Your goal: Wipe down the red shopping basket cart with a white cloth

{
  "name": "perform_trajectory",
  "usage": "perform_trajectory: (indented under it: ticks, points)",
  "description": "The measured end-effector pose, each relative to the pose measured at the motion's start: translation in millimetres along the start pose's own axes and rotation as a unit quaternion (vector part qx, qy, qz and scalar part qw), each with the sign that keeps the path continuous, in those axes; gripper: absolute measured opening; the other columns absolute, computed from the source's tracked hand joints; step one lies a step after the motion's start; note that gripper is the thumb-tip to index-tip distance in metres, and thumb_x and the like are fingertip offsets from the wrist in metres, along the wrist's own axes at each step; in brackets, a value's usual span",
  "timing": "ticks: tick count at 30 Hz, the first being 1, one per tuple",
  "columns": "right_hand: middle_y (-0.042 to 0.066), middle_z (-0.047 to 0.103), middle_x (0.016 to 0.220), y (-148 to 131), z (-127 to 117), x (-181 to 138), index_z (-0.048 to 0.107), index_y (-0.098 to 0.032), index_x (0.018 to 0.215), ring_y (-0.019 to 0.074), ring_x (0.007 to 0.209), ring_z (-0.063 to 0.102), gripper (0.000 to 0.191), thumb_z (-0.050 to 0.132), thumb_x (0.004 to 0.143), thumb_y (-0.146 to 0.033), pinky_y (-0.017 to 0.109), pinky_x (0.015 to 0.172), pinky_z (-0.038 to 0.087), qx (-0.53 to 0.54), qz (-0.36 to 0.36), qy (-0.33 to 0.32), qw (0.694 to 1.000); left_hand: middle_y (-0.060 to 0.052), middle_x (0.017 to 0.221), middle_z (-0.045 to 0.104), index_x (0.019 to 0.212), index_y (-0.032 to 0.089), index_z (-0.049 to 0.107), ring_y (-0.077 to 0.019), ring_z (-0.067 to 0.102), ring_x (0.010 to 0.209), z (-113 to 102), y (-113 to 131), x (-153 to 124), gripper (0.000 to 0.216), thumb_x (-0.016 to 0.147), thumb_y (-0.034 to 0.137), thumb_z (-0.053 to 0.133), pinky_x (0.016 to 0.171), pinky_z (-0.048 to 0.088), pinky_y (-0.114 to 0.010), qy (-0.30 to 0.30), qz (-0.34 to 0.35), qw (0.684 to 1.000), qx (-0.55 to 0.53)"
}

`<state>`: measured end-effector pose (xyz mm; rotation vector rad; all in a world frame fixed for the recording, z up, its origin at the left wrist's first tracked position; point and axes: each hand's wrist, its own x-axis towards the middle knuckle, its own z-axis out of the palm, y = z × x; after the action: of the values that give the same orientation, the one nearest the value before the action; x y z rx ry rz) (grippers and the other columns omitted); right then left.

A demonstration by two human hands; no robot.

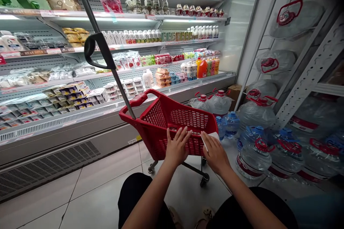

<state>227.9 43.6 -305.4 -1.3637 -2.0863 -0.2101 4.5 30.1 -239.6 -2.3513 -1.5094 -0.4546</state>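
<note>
In front of me stands a red plastic shopping cart [153, 143] with perforated basket walls, small wheels and a long grey pole ending in a black loop handle [98, 52]. My left hand [177, 146] is open at its near side, fingers spread, with nothing in it. Whether those fingertips touch the basket wall, I cannot tell. My right hand [216, 154] is by the basket's right end, its fingers stretched over a flat white piece [215, 135], perhaps folded paper or cloth. Most of that piece is hidden under the hand.
An open refrigerated display case [113, 128] with packaged drinks and dairy runs along the back and left. Large water bottles [254, 159] with red handles crowd the floor on the right, beside a white metal rack [309, 68]. My knees flank the cart's near side.
</note>
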Motion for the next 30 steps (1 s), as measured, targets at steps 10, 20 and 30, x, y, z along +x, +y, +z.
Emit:
perform_trajectory:
  ticks: [10,20,30]
  points:
    - [0.006,0.040,0.167,0.8,13.2,3.4,0.010,-0.025,0.169,0.0232,0.153,0.037,0.063,0.024,0.107,-0.028,0.051,0.128,0.029,0.035,0.042,0.023,0.998,-0.001,0.174,0.018,0.165,0.038,0.026,-0.0410,0.012,0.160,-6.7,-14.2,-5.4,0.084,0.090,0.035,0.064,0.116,-0.018,-0.080,0.020,-0.092,0.993,0.066]
    - [0.003,0.031,0.171,-8.0,15.8,26.2,0.004,-0.027,0.169,0.0223,0.155,0.033,0.073,0.031,0.102,-0.019,0.049,0.128,0.028,0.047,-0.051,0.013,0.998,-0.003,0.172,0.027,0.166,0.033,0.025,-0.0313,0.023,0.159,-20.1,-28.9,-9.6,0.082,0.093,0.036,0.062,0.128,-0.007,-0.066,0.055,-0.056,0.996,0.037]
    - [0.008,0.047,0.162,-3.8,33.4,47.2,0.035,-0.020,0.163,0.0237,0.152,0.039,0.060,0.026,0.104,-0.026,0.052,0.128,0.027,0.090,0.054,0.024,0.994,-0.006,0.145,0.065,0.146,0.026,0.058,-0.0362,0.049,0.141,-39.0,-30.9,2.9,0.057,0.090,0.035,0.064,0.123,-0.021,-0.069,0.062,-0.115,0.991,0.021]
